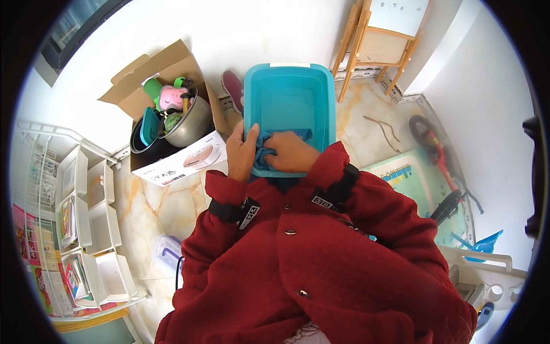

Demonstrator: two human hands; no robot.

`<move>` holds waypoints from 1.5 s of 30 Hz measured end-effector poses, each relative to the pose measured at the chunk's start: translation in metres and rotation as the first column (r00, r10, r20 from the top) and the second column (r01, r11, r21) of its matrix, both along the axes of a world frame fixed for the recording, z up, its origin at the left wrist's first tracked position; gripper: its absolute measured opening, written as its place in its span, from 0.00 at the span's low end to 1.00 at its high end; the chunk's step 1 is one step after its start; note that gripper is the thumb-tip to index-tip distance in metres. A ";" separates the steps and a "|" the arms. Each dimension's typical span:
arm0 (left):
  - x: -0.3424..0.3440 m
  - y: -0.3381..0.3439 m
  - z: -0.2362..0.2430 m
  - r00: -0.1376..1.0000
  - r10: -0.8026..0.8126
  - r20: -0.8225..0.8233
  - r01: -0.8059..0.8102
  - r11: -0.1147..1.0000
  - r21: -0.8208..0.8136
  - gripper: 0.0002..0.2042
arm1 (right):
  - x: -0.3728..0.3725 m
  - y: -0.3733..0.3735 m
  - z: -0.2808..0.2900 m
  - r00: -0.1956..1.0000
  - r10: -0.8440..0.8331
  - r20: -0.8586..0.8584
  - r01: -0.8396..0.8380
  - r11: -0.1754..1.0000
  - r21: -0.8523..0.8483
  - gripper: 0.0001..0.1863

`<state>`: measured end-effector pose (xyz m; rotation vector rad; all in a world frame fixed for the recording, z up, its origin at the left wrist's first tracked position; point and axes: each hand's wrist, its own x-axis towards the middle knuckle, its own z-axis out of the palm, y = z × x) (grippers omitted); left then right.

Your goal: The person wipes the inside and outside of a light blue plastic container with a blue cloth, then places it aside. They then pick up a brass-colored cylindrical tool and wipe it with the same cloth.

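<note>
A teal plastic tub (330, 109) is held up in front of my body, its open top toward me. My left hand (242, 152) grips the tub's left edge near its close corner, thumb up along the rim. Inside the tub, my right hand (291, 152) has its fingers curled into a crumpled blue cloth (264, 153) against the near left wall. Part of the cloth spreads out past the hand along the near end. Some fingertips are hidden in its folds.
At left, a cardboard box (192, 157) holds a metal pot (192, 121) and toys, with a maroon shoe (232, 90) beside it. A white rack (91, 229) carries books and bins. Rightward are a wooden easel (366, 49), a stick (382, 133), a red bike (440, 157) and a mat (401, 178).
</note>
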<state>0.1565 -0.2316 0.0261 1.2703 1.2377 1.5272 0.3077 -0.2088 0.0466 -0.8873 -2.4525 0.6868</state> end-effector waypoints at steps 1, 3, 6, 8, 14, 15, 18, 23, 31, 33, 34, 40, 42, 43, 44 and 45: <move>0.002 0.001 -0.001 0.999 0.005 -0.042 -0.005 1.000 0.002 0.15 | 0.001 0.006 0.000 0.998 -0.033 -0.054 0.034 0.999 0.022 0.11; 0.007 0.005 -0.002 0.992 0.023 -0.125 -0.022 1.000 0.006 0.18 | 0.005 0.023 0.001 0.986 -0.106 -0.131 0.115 0.991 0.066 0.10; 0.015 0.007 -0.002 0.907 0.095 -0.410 -0.069 0.995 0.076 0.20 | 0.011 0.058 0.011 0.940 -0.277 -0.199 0.284 0.959 0.008 0.11; 0.018 0.007 -0.001 0.892 0.062 -0.448 -0.032 0.997 0.073 0.21 | 0.015 0.083 0.019 0.874 -0.428 -0.228 0.399 0.902 -0.166 0.13; 0.017 0.018 -0.008 0.879 0.046 -0.475 -0.017 0.998 0.065 0.20 | 0.006 0.129 0.012 0.578 -0.667 -0.470 0.365 0.726 -0.583 0.15; 0.016 0.022 -0.011 0.895 0.049 -0.443 -0.038 0.999 0.034 0.19 | 0.007 0.129 0.006 0.680 -0.620 -0.393 0.469 0.779 -0.417 0.13; 0.013 0.034 -0.021 0.912 0.113 -0.394 -0.098 0.994 0.058 0.19 | 0.003 0.120 -0.016 0.841 -0.450 -0.301 0.367 0.882 -0.295 0.12; 0.010 0.052 -0.028 0.912 0.088 -0.400 -0.096 0.995 0.001 0.18 | 0.015 0.098 -0.026 0.995 -0.096 -0.005 0.093 0.974 -0.207 0.12; 0.020 0.068 -0.036 0.758 0.142 -0.636 -0.172 0.985 0.015 0.17 | 0.013 0.101 0.020 0.881 -0.284 -0.379 0.357 0.924 0.139 0.18; 0.020 0.067 -0.036 0.726 0.143 -0.673 -0.158 0.987 0.040 0.17 | 0.001 0.106 0.019 0.921 -0.249 -0.299 0.325 0.915 0.238 0.20; 0.021 0.065 -0.036 0.717 0.169 -0.676 -0.142 0.985 0.096 0.17 | -0.003 0.109 0.016 0.945 -0.238 -0.224 0.300 0.904 0.304 0.21; 0.030 0.062 -0.032 0.746 0.211 -0.631 -0.129 0.976 0.175 0.16 | 0.007 0.148 0.007 0.799 -0.472 -0.373 0.578 0.774 0.258 0.21; 0.031 0.063 -0.035 0.741 0.222 -0.633 -0.137 0.974 0.181 0.17 | 0.008 0.145 0.003 0.800 -0.462 -0.382 0.564 0.797 0.217 0.20; 0.030 0.063 -0.037 0.740 0.226 -0.634 -0.148 0.973 0.175 0.17 | 0.008 0.138 0.001 0.844 -0.407 -0.349 0.490 0.850 0.194 0.20; 0.028 0.063 -0.039 0.736 0.228 -0.637 -0.157 0.973 0.167 0.17 | 0.009 0.126 -0.002 0.883 -0.346 -0.318 0.411 0.897 0.165 0.20; 0.023 0.063 -0.041 0.757 0.202 -0.621 -0.125 0.978 0.166 0.17 | 0.009 0.113 -0.006 0.915 -0.281 -0.288 0.328 0.936 0.130 0.20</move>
